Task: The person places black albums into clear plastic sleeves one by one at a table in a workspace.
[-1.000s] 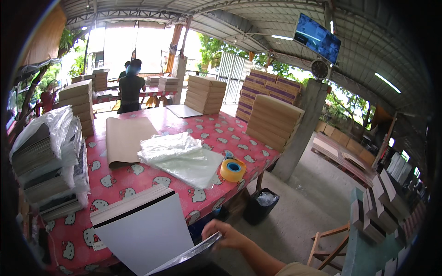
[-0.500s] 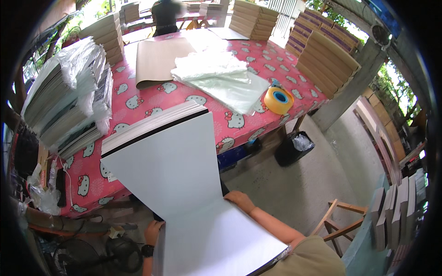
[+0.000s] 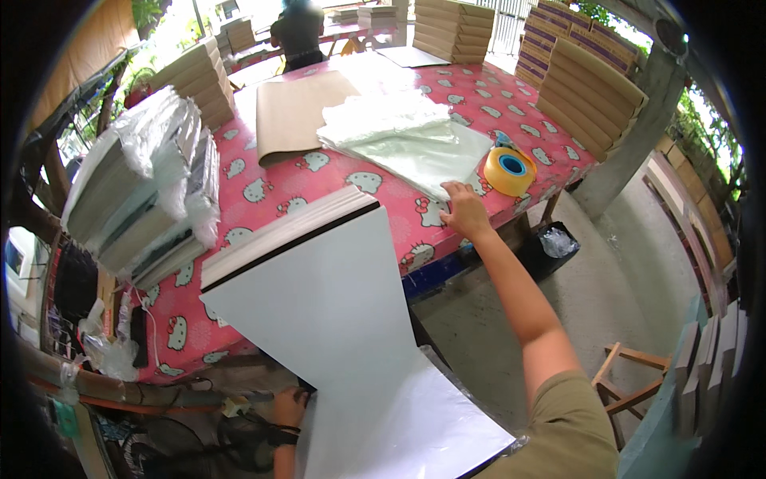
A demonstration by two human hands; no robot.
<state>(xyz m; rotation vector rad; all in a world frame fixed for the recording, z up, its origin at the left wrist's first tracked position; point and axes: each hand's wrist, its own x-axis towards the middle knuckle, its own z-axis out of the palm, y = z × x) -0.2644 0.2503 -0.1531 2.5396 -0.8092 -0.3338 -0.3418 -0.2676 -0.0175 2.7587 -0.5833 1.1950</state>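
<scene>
What looks like a large open book with plain white pages (image 3: 335, 319) lies across my lap. Its far half leans up onto a stack of thick bound books (image 3: 287, 239) at the table's near edge. A glossy clear film covers part of its near half. My left hand (image 3: 289, 409) is curled at the book's left edge by the fold, some fingertips hidden. My right hand (image 3: 467, 212) reaches over the table, thumb and fingers apart, the fingers at the near corner of a pile of clear plastic bags (image 3: 399, 140). Beside it stands a roll of yellow tape (image 3: 509, 172).
Plastic-wrapped books (image 3: 148, 188) are piled on the left of the pink patterned table (image 3: 255, 190). Brown paper (image 3: 295, 112) lies behind the bags. Brown stacks (image 3: 592, 97) stand at the far corners. Below are a black bin (image 3: 550, 247) and a wooden stool (image 3: 626, 383). A person (image 3: 297, 36) is beyond.
My right hand has left the book's right edge and reached forward to the plastic bags. My left hand stays at the left edge. The whole view has shifted slightly.
</scene>
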